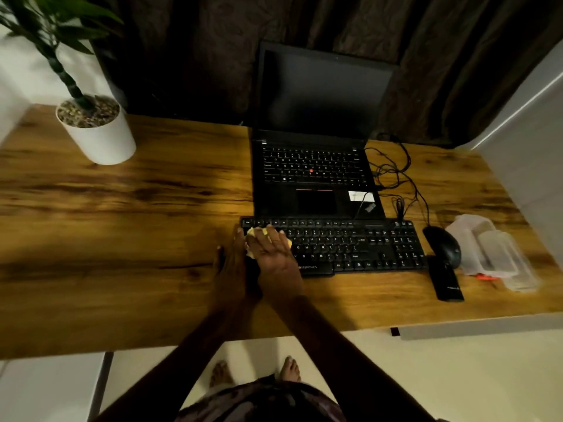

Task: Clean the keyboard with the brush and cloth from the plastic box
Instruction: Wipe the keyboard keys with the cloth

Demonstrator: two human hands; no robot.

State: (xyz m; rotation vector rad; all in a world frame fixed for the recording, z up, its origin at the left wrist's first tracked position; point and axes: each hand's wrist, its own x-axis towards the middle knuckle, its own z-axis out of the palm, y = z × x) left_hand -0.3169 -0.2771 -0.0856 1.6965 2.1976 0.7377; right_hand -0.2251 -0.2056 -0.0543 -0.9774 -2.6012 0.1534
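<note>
A: Entry one. Where is the cloth, and which hand has it?
B: Yellow cloth is bunched on the left end of the black keyboard. The right hand lies on top of it, fingers stretched forward and a little spread, palm pressing down. Cloth shows past the fingertips and at both sides of the palm

A: Left hand?
B: Left hand is at 9 o'clock of the right one, touching it, set against the keyboard's left end. Fingers straight and together, thumb out to the side, gripping nothing

A: Keyboard position?
B: Flat on the wooden desk, its far edge against the open laptop at 12 o'clock. Laptop screen dark

A: The box?
B: Clear plastic box at 3 o'clock of the keyboard, past the black mouse. A small orange-red item lies at its near edge; cannot tell what it is. A flat black bar sits at 6 o'clock of the mouse

A: Other items?
B: Tangled cables at 3 o'clock of the laptop, white plant pot at the desk's 10 o'clock corner
</note>
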